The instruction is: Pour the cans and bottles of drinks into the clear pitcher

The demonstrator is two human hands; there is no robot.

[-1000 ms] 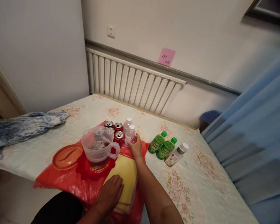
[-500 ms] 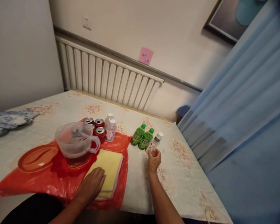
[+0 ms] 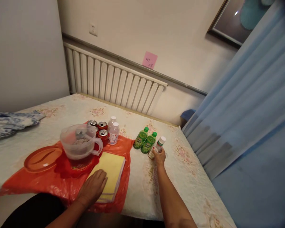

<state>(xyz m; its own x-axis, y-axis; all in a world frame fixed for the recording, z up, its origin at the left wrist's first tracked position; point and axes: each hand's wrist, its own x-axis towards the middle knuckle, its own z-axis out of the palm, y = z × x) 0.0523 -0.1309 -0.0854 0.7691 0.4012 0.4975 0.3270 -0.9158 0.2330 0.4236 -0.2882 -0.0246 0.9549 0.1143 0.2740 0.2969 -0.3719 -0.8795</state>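
A wide table (image 3: 197, 193), dressed in a flowered cloth, is being overlain along its near side by a red plastic sheet (image 3: 49, 181), on which a translucent jug (image 3: 73, 153) and a yellow stack (image 3: 112, 163) are being supported. The stack is being pressed from above by the left hand (image 3: 94, 186), its fingers being held nearly flat and close together, with nothing being gripped. The right hand (image 3: 160, 157) is being worked just right of two green bottles (image 3: 148, 144), where the green-banded bottle (image 3: 158, 147) is being clasped between thumb and fingers; whether it is being lifted or merely steadied there cannot be told. A second ago that hand was beside the small clear bottles (image 3: 113, 136) near the red cans (image 3: 103, 137); these are now being left untouched, so the handling is apparently being centred on the green-banded bottle
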